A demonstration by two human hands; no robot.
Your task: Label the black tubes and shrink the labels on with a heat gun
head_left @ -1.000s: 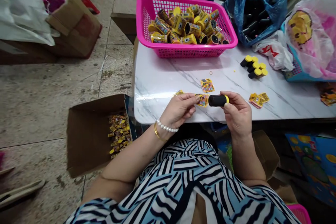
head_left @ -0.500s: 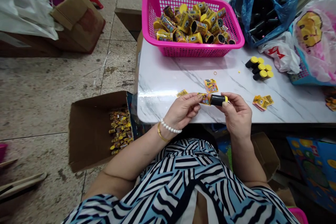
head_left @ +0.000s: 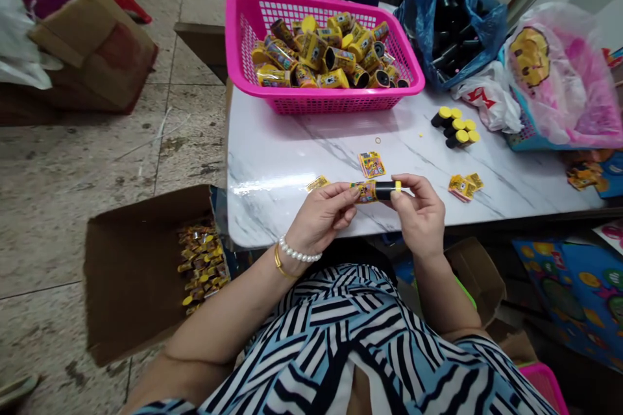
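My right hand [head_left: 419,214] grips a small black tube with a yellow cap [head_left: 388,190] near the front edge of the white marble table [head_left: 292,155]. A printed yellow sleeve [head_left: 366,191] covers the tube's left half, and my left hand [head_left: 324,214] pinches that sleeve. Both hands are closed. More flat sleeves lie on the table: one [head_left: 372,163] just beyond my hands, one [head_left: 317,183] to the left, a few [head_left: 464,185] to the right. Several bare black tubes [head_left: 454,128] lie further back on the right.
A pink basket [head_left: 243,45] full of sleeved tubes stands at the back. A blue bag [head_left: 418,19] of black tubes and a pink bag [head_left: 574,91] sit at the right. On the floor to the left an open cardboard box [head_left: 131,279] holds wrapped pieces.
The sleeve has slid further over the black tube, which now shows less black. Both hands stay together at the table's front edge; the camera has shifted a little.
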